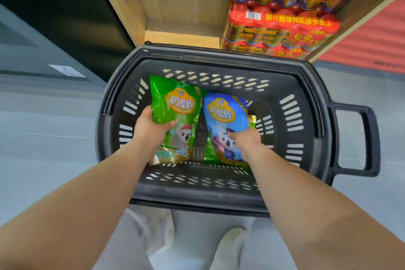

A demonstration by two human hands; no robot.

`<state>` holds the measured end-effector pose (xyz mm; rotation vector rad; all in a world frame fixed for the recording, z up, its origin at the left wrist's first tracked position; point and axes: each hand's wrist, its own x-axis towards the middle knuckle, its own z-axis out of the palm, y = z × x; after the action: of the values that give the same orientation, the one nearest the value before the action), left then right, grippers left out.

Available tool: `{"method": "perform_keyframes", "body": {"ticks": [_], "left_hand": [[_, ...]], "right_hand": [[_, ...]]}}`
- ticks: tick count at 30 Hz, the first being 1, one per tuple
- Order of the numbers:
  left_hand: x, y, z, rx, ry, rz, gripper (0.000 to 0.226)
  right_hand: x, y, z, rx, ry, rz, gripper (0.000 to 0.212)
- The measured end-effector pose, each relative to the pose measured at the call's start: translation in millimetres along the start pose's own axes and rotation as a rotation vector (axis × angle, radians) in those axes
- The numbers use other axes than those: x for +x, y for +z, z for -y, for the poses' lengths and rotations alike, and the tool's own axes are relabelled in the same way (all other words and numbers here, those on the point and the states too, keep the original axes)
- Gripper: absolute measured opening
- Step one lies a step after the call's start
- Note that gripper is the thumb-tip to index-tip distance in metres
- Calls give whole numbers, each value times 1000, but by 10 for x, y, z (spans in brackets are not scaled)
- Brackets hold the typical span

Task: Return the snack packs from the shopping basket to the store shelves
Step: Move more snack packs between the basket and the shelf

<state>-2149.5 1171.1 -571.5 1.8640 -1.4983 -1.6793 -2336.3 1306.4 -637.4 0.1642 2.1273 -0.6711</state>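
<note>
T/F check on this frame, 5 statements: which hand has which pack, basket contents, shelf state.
1. The left hand grips the green pack. True.
2. The right hand is on a red pack. False: it is on the blue pack.
3. Both packs are already on the shelf. False: both are inside the black basket.
4. The wooden shelf behind the basket has bare space to the left of the red multipacks. True.
5. The basket's side handle is on the left-hand side. False: it sticks out on the right.
</note>
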Motion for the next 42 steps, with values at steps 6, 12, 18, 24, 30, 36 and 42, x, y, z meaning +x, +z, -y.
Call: {"method": "perform_keyframes", "body": {"ticks": [6,12,18,24,30,36,42], "left_hand": [[-886,-397,-1032,51,31,53,39],[-2156,-1088,-2349,5,142,38,46],[-3403,-1714,-3212,-141,286,-61,47],[-4092,-2217,-3147,-337,368,-212,39],[-4453,-2938,-2731,-488,376,-378,41],[-4482,-4203,-2311,-574,405,-459,42],[-4245,-5565,-2056,-548,406,-503,41]], "right_hand": [[-1287,-796,496,242,7,-57,20],[-2911,-1838,1225,323,-81,-11,15],[-4233,-2552,1732,290,-322,81,28],[-4992,-2611,1958,295,-524,202,28],[-5638,-2072,2042,200,-645,342,25],[-6397,-896,2185,168,-678,428,22],[-7124,332,2463,197,-677,425,30]]}}
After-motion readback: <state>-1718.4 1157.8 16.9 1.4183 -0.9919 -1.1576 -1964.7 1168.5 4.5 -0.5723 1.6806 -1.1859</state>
